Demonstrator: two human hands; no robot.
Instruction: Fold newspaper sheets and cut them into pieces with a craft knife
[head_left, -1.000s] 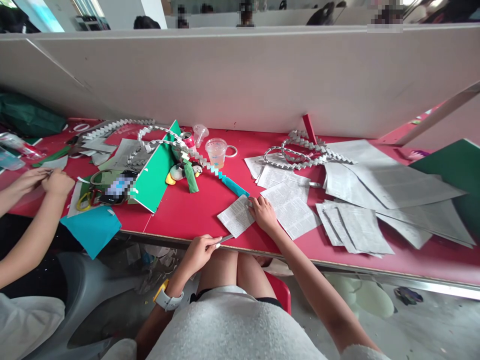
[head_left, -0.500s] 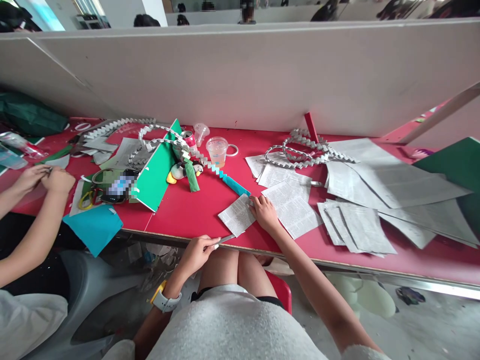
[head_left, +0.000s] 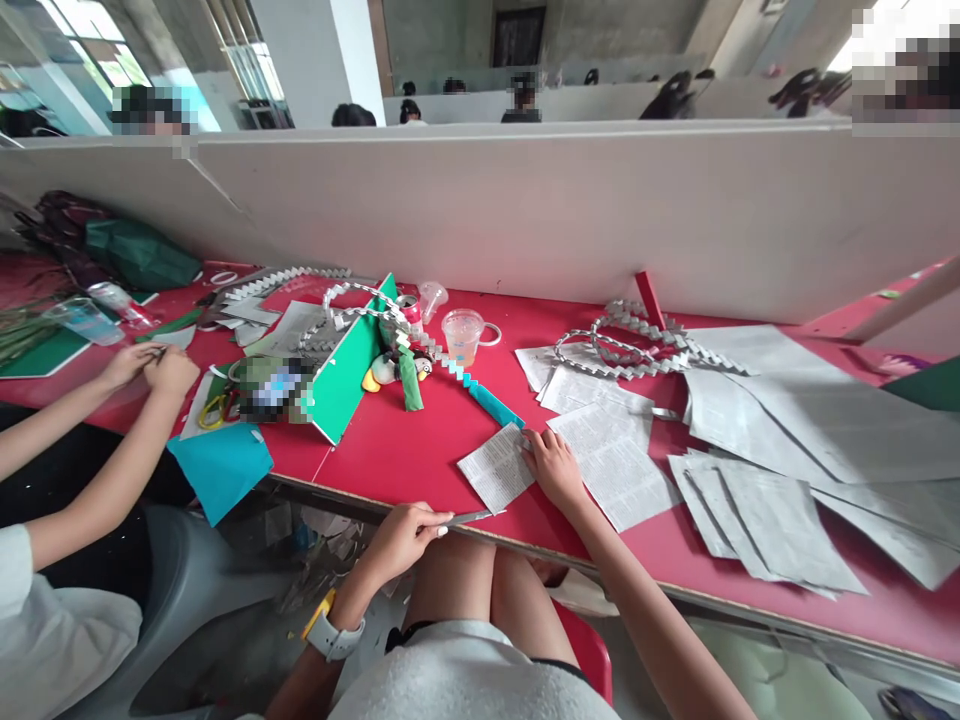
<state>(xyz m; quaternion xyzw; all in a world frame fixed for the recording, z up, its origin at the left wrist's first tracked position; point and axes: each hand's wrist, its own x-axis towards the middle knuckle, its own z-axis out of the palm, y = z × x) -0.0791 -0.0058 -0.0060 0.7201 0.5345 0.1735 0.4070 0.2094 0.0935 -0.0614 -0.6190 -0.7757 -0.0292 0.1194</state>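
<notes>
My left hand point(head_left: 409, 540) is closed at the table's front edge around a thin grey blade-like tool point(head_left: 466, 519). Its tip lies at the lower corner of a small folded piece of newspaper point(head_left: 493, 472). At that piece's right corner, the bent fingers of my right hand point(head_left: 553, 465) press it against the table. Just beyond it a blue strip point(head_left: 495, 404) continues into a zigzag folded-paper chain point(head_left: 442, 358). Printed newspaper sheets point(head_left: 611, 465) lie to the right of my right hand.
A clear cup point(head_left: 463, 338) stands behind the blue strip. Left of it are a penguin toy point(head_left: 385, 370) and an upright green board point(head_left: 352, 370). Grey chains point(head_left: 622, 345) and stacked papers point(head_left: 780, 520) lie right. A co-worker's hands point(head_left: 169, 368) are at far left.
The camera view has tilted up and shifted left, so the table appears lower and further right. Both my hands keep their places at the small newspaper piece.
</notes>
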